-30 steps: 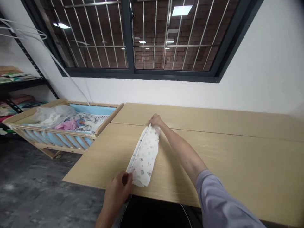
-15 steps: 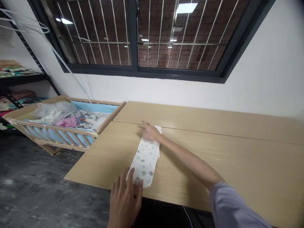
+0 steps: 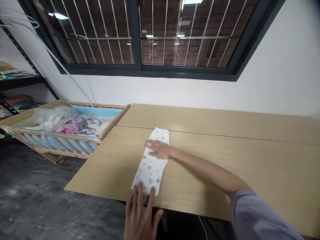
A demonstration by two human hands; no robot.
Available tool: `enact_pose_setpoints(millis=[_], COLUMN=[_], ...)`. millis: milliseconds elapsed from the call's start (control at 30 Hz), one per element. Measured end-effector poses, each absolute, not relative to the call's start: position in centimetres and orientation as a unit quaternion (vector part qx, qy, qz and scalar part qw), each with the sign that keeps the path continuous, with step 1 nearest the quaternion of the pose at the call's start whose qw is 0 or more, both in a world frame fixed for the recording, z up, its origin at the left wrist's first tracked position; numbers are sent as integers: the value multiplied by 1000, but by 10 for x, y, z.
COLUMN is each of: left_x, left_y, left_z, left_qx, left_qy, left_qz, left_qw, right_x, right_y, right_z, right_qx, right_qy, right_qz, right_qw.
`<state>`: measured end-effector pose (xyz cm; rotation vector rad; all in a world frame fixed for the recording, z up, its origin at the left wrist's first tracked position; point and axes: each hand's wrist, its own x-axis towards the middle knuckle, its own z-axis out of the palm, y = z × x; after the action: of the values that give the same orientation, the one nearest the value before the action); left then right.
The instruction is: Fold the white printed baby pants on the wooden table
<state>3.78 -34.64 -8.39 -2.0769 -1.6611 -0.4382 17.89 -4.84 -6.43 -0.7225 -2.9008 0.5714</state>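
Observation:
A long, narrow folded white cloth point(image 3: 150, 170) with small green and dark prints lies flat on the wooden table point(image 3: 212, 170). Across its upper half rests my right hand point(image 3: 158, 149), palm down with the fingers stretched out to the left. My left hand point(image 3: 141, 213) is at the table's front edge, fingers spread, their tips at the near end of the cloth. Neither hand grips anything. Part of the cloth's middle is covered by my right hand.
Left of the table stands a wooden crib point(image 3: 85, 151) with blue lining, holding a pink cloth point(image 3: 68, 128) and other fabrics. A black shelf point(image 3: 22, 82) with folded textiles is farther left. Behind the table are a white wall and a barred window point(image 3: 138, 68).
My right hand has come down from the cloth's far end toward its middle and lies flatter. My left hand has shifted slightly right and its fingers have spread. The view has tilted slightly.

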Motion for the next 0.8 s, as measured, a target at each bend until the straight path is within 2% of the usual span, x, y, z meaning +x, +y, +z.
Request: enact_pose_setpoints(millis=[200,300,367,533,667,800], left_x=[34,38,41,30,-7,-28], left_y=[-344,-345,-346,-340,-328,-320], left_z=[-87,-89,-90,-86,-78,-72], left_qx=[-757,-751,-744,-733,-767,-814], left_qy=[-583,-588,-596,-613,-579,-502], left_qz=[-154,-162,-173,-217,-243,-263], left_qw=[253,253,249,198,133,130], right_x=[198,199,197,200,215,236], right_y=[49,57,47,-40,-149,-230], right_z=[-59,-54,-48,-25,-12,-24], right_qx=[-350,-357,-347,-290,-125,-136], right_qy=[-927,-925,-928,-930,-966,-976], right_qz=[127,119,104,84,184,102], right_qw=[56,54,84,208,130,134])
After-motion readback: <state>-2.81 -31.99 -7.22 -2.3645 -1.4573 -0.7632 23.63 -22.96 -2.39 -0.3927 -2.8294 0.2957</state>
